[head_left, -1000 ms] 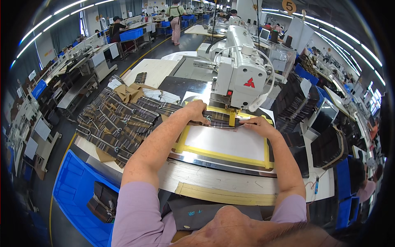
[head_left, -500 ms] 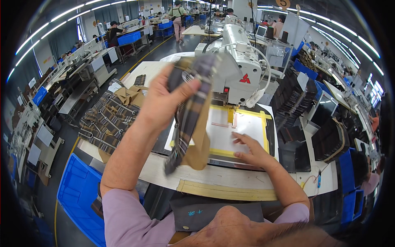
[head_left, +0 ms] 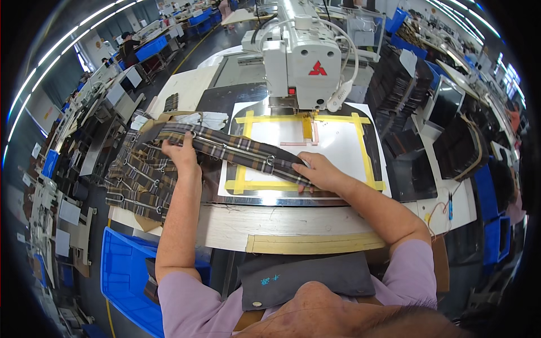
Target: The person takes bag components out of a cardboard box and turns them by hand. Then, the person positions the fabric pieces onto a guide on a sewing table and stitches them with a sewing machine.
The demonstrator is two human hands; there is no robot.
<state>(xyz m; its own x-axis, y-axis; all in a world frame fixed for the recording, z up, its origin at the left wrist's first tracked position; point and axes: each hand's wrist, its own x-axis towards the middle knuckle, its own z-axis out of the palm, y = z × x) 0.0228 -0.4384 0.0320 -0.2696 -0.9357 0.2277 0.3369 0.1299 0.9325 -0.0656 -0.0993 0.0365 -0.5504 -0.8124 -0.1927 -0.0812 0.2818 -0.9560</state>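
Observation:
A long plaid fabric strip (head_left: 231, 147) in brown, grey and black, with a zipper and metal rings along it, is stretched out between my hands. My left hand (head_left: 183, 153) grips its left part, next to the heap of similar plaid pieces (head_left: 132, 183). Its right end is pinched in my right hand (head_left: 320, 171), over the near side of a white sheet (head_left: 276, 163) framed with yellow tape. The strip slants down to the right across the sheet's left part. Just beyond stands a white industrial sewing machine (head_left: 304, 56), its head above the sheet's far edge.
A blue bin (head_left: 127, 281) stands at the lower left, below the pale table edge (head_left: 236, 217). Stacked dark pieces (head_left: 397, 93) and another dark bundle (head_left: 462, 146) lie on the right. A small blue tool (head_left: 450, 207) with wires rests at the table's right end.
My left hand has lowered the plaid strip from in front of the machine toward the left. My right hand, free before, now holds its other end. The brown backing sheet has gone from beneath the strip.

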